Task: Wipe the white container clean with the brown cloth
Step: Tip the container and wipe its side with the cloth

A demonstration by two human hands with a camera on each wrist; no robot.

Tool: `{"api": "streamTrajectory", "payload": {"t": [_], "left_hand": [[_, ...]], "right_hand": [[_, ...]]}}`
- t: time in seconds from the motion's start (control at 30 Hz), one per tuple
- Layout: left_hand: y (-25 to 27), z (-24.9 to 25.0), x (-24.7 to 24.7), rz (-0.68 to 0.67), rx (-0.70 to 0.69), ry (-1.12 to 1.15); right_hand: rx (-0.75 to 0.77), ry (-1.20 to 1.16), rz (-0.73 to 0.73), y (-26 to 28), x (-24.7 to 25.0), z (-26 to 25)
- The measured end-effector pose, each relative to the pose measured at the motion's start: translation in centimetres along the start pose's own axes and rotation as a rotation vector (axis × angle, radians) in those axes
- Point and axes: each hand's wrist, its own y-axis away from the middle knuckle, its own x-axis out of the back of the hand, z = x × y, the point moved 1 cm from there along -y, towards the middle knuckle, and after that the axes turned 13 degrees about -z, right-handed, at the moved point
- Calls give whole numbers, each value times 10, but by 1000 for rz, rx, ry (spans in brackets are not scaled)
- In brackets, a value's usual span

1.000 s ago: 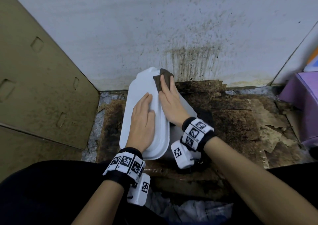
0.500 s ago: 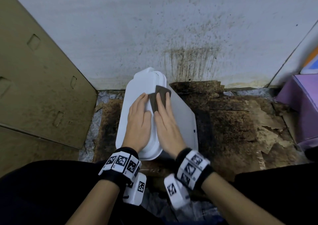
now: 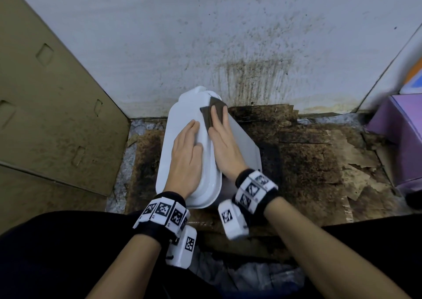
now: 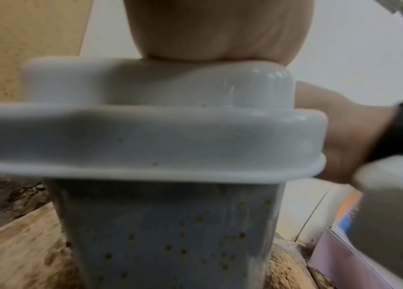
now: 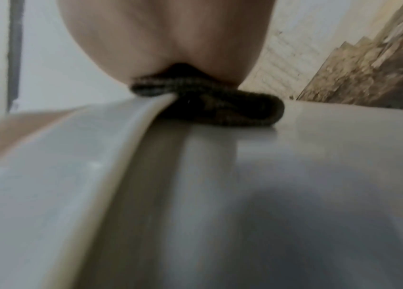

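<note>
The white container (image 3: 182,109) stands on stained cardboard close to the wall, its lid facing up; brown specks dot its side (image 4: 170,244). My left hand (image 3: 189,138) lies flat on the lid, fingers straight, holding it still; the left wrist view shows its palm (image 4: 220,29) on the lid top. My right hand (image 3: 221,127) presses the folded brown cloth (image 3: 211,113) with straight fingers against the container's right edge, near the far end. In the right wrist view the cloth (image 5: 220,109) is bunched under the palm (image 5: 165,39), against the rim and the container's side (image 5: 294,176).
A tan cardboard panel (image 3: 45,116) leans at the left. The white wall (image 3: 251,70) behind is streaked with dark stains. Torn, stained cardboard (image 3: 319,157) covers the floor to the right. A purple box (image 3: 399,120) stands at the right edge. Crumpled plastic (image 3: 251,276) lies near my knees.
My right hand drew the cloth back toward me along the container's right edge, then pushed it forward to the far end again. The left hand stayed on the lid.
</note>
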Motion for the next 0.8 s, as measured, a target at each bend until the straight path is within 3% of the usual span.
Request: {"api": "streamTrajectory", "payload": {"t": [0.2, 0.43, 0.57, 0.67, 0.8], "left_hand": [[1, -3, 1, 1, -8, 10], [-1, -1, -6, 6, -30, -11], [-1, 5, -7, 7, -24, -5], [0, 9, -6, 5, -16, 12], [1, 11, -4, -2, -7, 46]], "right_hand": [[-15, -74, -91, -27, 20, -2], [-8, -42, -80, 19, 8, 0], [154, 9, 14, 72, -22, -5], [89, -119, 166, 97, -49, 0], [71, -150, 188, 103, -60, 4]]}}
